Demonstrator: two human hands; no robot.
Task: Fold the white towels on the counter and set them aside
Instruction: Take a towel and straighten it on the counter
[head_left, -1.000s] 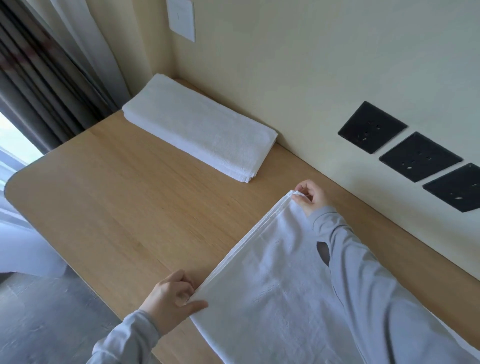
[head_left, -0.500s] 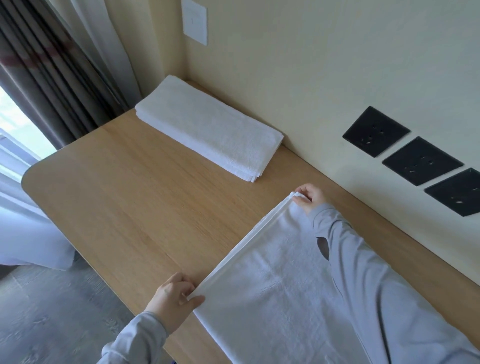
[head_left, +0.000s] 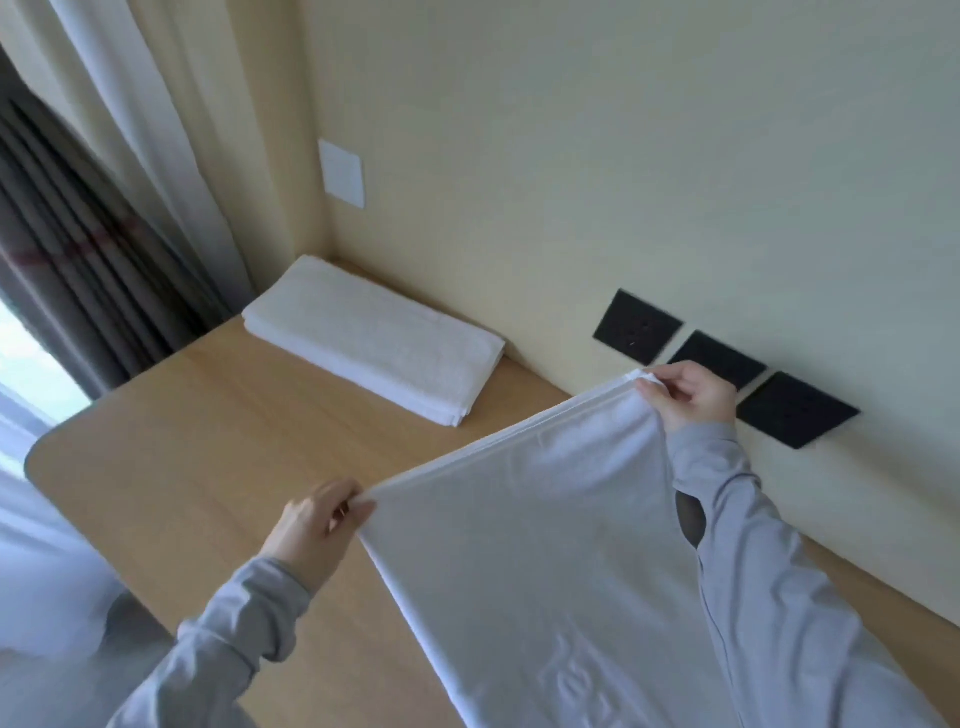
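White towel (head_left: 545, 545): left hand (head_left: 311, 525) and right hand (head_left: 691, 400) pinch its corners; hold the seemingly doubled edge between them taut.

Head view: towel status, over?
Left hand, right hand each pinch a corner. Thin white towel, far edge above light wooden counter. Folded white towel by wall, clear.

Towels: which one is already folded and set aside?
The folded towel by the wall corner; the other towel is lifted, pinched by the left hand and right hand.
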